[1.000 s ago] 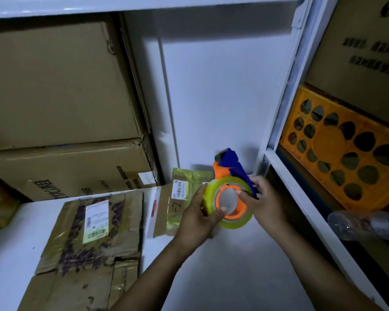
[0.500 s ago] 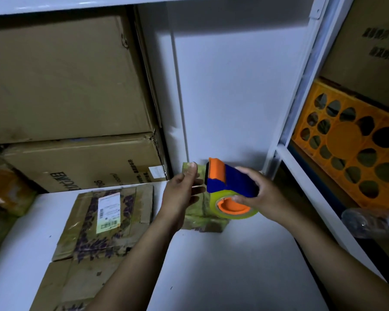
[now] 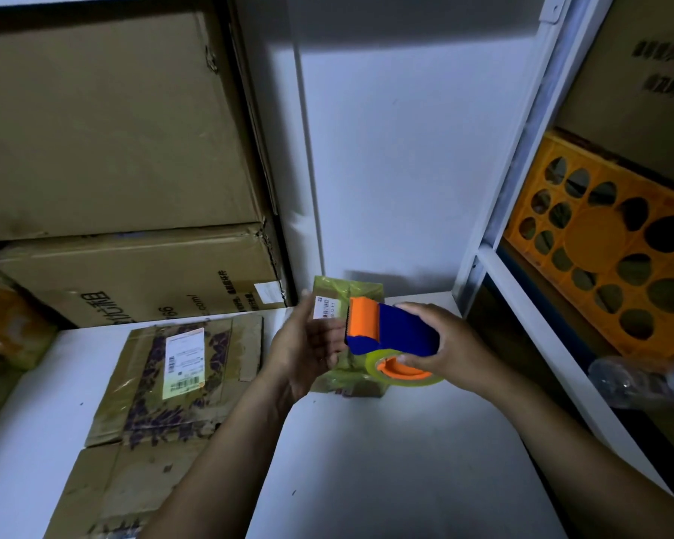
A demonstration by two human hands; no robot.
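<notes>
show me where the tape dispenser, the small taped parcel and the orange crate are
tape dispenser (image 3: 405, 332): head view, on its blue body.
small taped parcel (image 3: 360, 289): head view, on its upper part above the tape dispenser.
orange crate (image 3: 596, 243): head view, on the solid disc in its side.

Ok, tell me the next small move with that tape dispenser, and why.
Probably move the left hand to the orange front of the tape dispenser and pinch the tape's free end. The right hand grips the dispenser above the small parcel, its orange edge faces the open left hand close beside it, and no tape is drawn out that I can see.
</notes>
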